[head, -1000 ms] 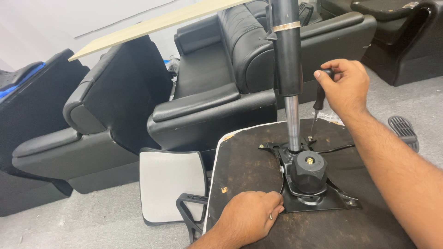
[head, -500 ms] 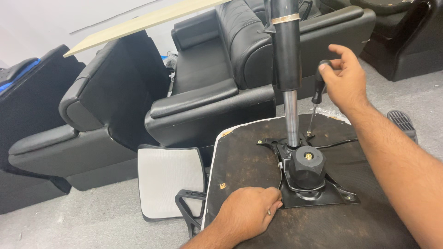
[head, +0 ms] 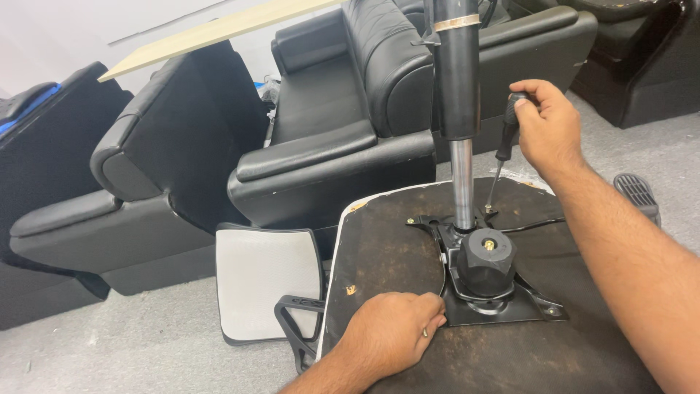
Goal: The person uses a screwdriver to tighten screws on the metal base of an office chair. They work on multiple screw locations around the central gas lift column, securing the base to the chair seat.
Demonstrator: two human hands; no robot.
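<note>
Behind the upturned chair seat (head: 408, 255), black padded armchairs (head: 321, 124) fill the room, with a pale wooden board (head: 219, 33) lying across their tops. Left of the seat, a grey-white chair back (head: 266, 277) rests on the floor. From the seat's middle rises the gas-lift column (head: 458, 95), black above and bare metal below, and it stands between the viewer and the armchairs. At the column's foot sits the black metal mechanism plate (head: 503, 306) with a round knob (head: 487, 259) (brass-coloured at its centre). Right of the column, the right hand (head: 547, 128) is clenched around a screwdriver (head: 504, 142), tip down at the plate's far corner. In front of the plate, the left hand (head: 390, 332) presses on the seat, fingers curled, fingertips touching the plate's edge.
</note>
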